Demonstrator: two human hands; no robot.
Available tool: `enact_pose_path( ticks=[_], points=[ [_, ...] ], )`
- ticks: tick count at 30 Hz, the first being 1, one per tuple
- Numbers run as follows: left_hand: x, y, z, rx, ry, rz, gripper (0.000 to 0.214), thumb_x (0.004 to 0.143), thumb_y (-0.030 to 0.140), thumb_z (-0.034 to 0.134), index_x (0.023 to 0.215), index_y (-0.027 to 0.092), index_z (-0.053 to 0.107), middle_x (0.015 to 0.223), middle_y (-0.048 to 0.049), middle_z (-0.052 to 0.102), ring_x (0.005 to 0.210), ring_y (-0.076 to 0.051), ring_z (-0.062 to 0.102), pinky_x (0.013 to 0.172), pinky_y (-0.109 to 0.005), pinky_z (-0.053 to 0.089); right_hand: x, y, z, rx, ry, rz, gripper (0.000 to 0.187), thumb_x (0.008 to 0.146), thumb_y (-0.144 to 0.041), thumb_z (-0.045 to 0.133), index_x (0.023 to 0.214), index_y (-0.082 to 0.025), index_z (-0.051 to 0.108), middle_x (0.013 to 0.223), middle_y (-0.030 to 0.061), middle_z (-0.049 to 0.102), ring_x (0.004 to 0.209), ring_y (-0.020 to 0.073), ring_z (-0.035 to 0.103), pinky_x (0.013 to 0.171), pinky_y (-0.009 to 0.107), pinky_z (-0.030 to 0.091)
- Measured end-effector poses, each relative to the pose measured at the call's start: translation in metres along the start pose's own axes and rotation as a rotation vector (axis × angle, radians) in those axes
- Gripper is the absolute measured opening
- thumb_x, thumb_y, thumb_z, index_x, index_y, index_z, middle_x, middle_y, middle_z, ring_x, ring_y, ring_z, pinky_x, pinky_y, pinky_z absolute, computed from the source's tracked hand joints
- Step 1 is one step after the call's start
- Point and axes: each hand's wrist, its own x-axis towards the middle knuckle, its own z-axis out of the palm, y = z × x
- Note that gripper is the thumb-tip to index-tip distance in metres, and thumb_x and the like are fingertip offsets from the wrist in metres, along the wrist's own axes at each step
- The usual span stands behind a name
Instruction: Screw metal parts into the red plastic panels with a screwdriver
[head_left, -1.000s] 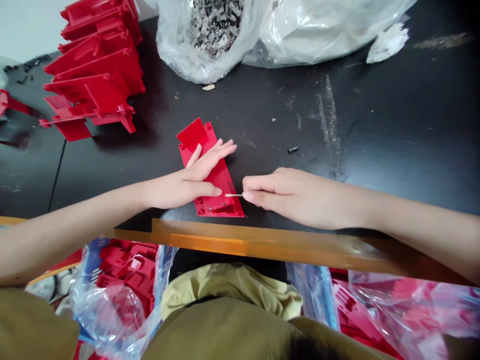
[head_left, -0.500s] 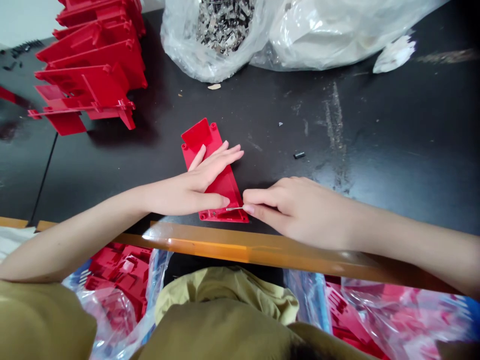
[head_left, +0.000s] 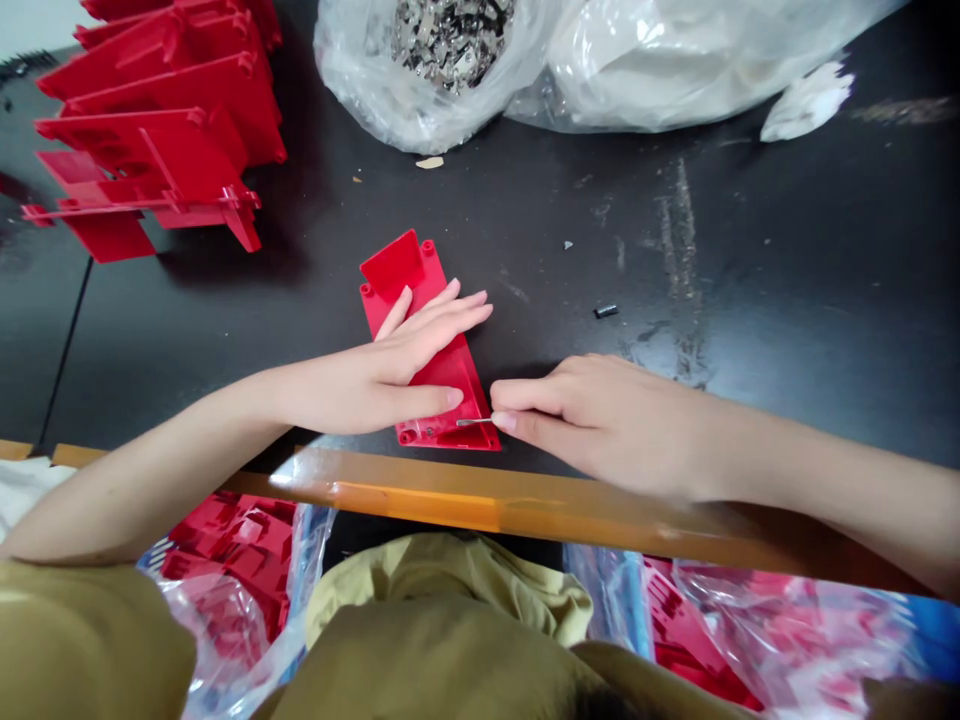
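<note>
A thin metal pin [head_left: 475,422] is being pinched between the fingertips of the clenched right grip [head_left: 607,425], its tip reaching over the lower end of a red moulded plastic panel [head_left: 397,270] lying on the black worktop [head_left: 570,230]. The panel is being pressed flat by the open left grip [head_left: 382,370]. A stack of red mouldings [head_left: 157,150] and a clear bag of metal pieces [head_left: 450,50] are being shown beyond.

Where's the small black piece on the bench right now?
In the head view, the small black piece lies on the dark tabletop, right of the red plastic panel and above the right hand.
</note>
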Motion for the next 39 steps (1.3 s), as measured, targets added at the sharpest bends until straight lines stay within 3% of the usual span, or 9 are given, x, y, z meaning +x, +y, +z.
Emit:
enact_pose_path(
  ticks=[7, 13, 19, 28, 32, 36, 39],
  points=[
    [0.002, -0.002, 0.004, 0.043, 0.008, 0.005, 0.086, 0.09, 0.057, 0.057, 0.158, 0.025, 0.014, 0.167, -0.0049, 0.002, 0.152, -0.03, -0.018, 0.122, -0.058, -0.014, -0.002, -0.002, 0.004, -0.106, 0.033, 0.015, 0.032, 0.1, -0.035, 0.035, 0.077, -0.024, 0.055, 0.054, -0.004, 0.05, 0.048, 0.0122, 0.041, 0.054, 0.028, 0.019],
    [0.003, -0.001, 0.003, 0.062, -0.003, 0.021, 0.079, 0.091, 0.053, 0.057, 0.156, 0.028, 0.019, 0.167, -0.0057, 0.003, 0.153, -0.03, -0.015, 0.121, -0.062, -0.012, -0.005, 0.001, 0.009, -0.184, 0.084, -0.014, 0.029, 0.099, -0.033, 0.036, 0.08, -0.025, 0.056, 0.056, -0.003, 0.054, 0.047, 0.0127, 0.039, 0.053, 0.029, 0.017],
    [0.006, 0.004, 0.002, 0.085, -0.032, -0.032, 0.077, 0.09, 0.05, 0.056, 0.154, 0.026, 0.022, 0.166, -0.0077, -0.006, 0.153, -0.029, -0.015, 0.121, -0.061, -0.011, -0.007, 0.0, 0.013, -0.222, 0.134, -0.029, 0.026, 0.097, -0.03, 0.035, 0.08, -0.026, 0.054, 0.053, -0.0039, 0.052, 0.046, 0.014, 0.035, 0.05, 0.028, 0.016],
    [0.011, 0.009, -0.001, 0.098, -0.077, -0.076, 0.07, 0.087, 0.046, 0.057, 0.145, 0.022, 0.028, 0.165, -0.0143, -0.008, 0.152, -0.03, -0.018, 0.119, -0.065, -0.009, -0.004, -0.007, 0.008, -0.189, 0.069, 0.04, 0.032, 0.098, -0.032, 0.032, 0.083, -0.026, 0.06, 0.057, -0.0009, 0.053, 0.048, 0.0137, 0.037, 0.053, 0.03, 0.019],
    [0.012, 0.007, 0.001, 0.109, -0.035, -0.08, 0.067, 0.083, 0.047, 0.062, 0.138, 0.019, 0.034, 0.165, -0.0181, -0.005, 0.153, -0.032, -0.013, 0.118, -0.067, -0.008, -0.001, -0.011, 0.001, -0.116, 0.012, 0.062, 0.033, 0.098, -0.033, 0.032, 0.082, -0.024, 0.06, 0.059, -0.0004, 0.053, 0.054, 0.0144, 0.045, 0.057, 0.028, 0.024],
    [0.007, 0.002, 0.003, 0.097, 0.044, -0.022, 0.07, 0.082, 0.055, 0.063, 0.137, 0.019, 0.04, 0.165, -0.0163, 0.007, 0.154, -0.03, -0.009, 0.12, -0.063, -0.008, -0.004, -0.012, -0.004, 0.031, -0.026, 0.089, 0.033, 0.097, -0.036, 0.037, 0.071, -0.02, 0.05, 0.06, -0.0028, 0.05, 0.057, 0.0127, 0.046, 0.059, 0.026, 0.03],
    [-0.003, -0.001, 0.003, 0.021, 0.177, 0.058, 0.058, 0.089, 0.053, 0.055, 0.136, 0.019, 0.046, 0.163, -0.0137, 0.021, 0.155, -0.026, 0.004, 0.124, -0.057, 0.005, -0.016, -0.007, 0.001, 0.143, 0.101, 0.077, 0.034, 0.098, -0.04, 0.037, 0.073, -0.02, 0.049, 0.062, -0.0038, 0.052, 0.059, 0.0124, 0.048, 0.061, 0.025, 0.033]
  ],
)
